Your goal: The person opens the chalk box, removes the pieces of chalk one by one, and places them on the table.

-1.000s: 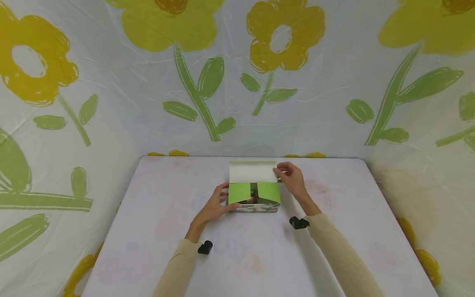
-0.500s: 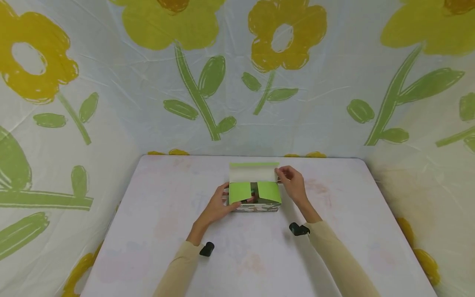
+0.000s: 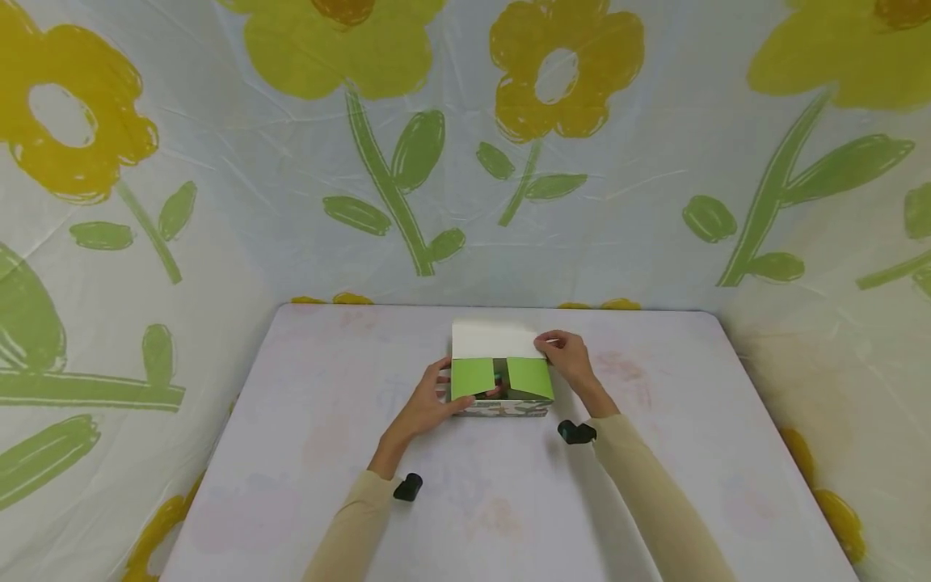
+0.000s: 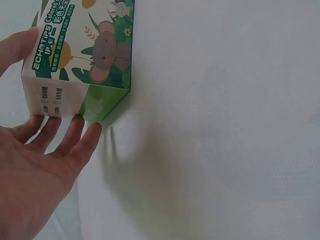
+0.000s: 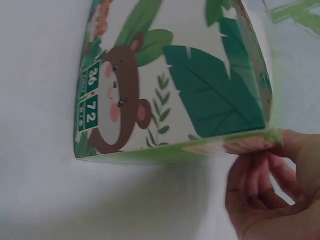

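Note:
A small cardboard box (image 3: 502, 409) with printed animals and leaves stands on the table, its white-lined lid (image 3: 489, 339) raised at the back. Two green inner flaps (image 3: 471, 375) lie partly folded over the opening, and small dark and reddish contents show in the gap. My left hand (image 3: 424, 406) holds the box's left end, thumb at the front edge and fingertips along the side panel (image 4: 52, 97). At the lid's right edge, my right hand (image 3: 571, 360) pinches the card between thumb and fingers. In the right wrist view, that hand (image 5: 280, 192) is at the box's corner.
The pale table (image 3: 320, 436) stretches around the box on all sides. Behind it hangs a flowered cloth (image 3: 625, 242), which also covers both sides. A small black device (image 3: 577, 432) sits at each sleeve cuff.
The lid's green edge strip, visible half a second ago, no longer shows from above. My right hand has shifted slightly left and down with the lid edge. My left hand keeps its hold.

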{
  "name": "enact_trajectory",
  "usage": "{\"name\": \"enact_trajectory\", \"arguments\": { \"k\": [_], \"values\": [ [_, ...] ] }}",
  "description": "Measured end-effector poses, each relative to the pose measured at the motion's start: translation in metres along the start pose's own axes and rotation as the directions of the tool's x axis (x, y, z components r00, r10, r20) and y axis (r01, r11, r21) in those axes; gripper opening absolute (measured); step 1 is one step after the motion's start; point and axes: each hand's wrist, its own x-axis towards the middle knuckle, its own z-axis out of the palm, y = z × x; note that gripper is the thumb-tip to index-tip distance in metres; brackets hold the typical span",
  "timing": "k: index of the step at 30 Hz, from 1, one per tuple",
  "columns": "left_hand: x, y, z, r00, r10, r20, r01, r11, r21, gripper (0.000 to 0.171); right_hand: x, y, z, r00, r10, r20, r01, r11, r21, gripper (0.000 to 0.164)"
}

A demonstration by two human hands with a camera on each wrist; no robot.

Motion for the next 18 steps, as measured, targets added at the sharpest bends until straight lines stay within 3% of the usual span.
{"name": "enact_trajectory", "arguments": {
  "k": [5, 12, 18],
  "values": [
    [0.002, 0.0, 0.001, 1.0, 0.024, 0.005, -0.024, 1.0, -0.006, 0.091, 0.002, 0.003, -0.005, 0.99, 0.117, 0.082, -0.121, 0.992, 0.042, 0.033],
    [0.006, -0.003, 0.0, 0.999, 0.049, 0.005, -0.049, 0.999, 0.012, 0.089, 0.004, 0.006, -0.012, 0.949, 0.256, 0.181, -0.267, 0.963, 0.038, 0.039],
    [0.007, -0.007, -0.002, 0.995, 0.104, -0.013, -0.103, 0.994, 0.03, 0.093, 0.003, 0.005, -0.014, 0.973, 0.161, 0.166, -0.175, 0.982, 0.074, 0.039]
  ]
}}
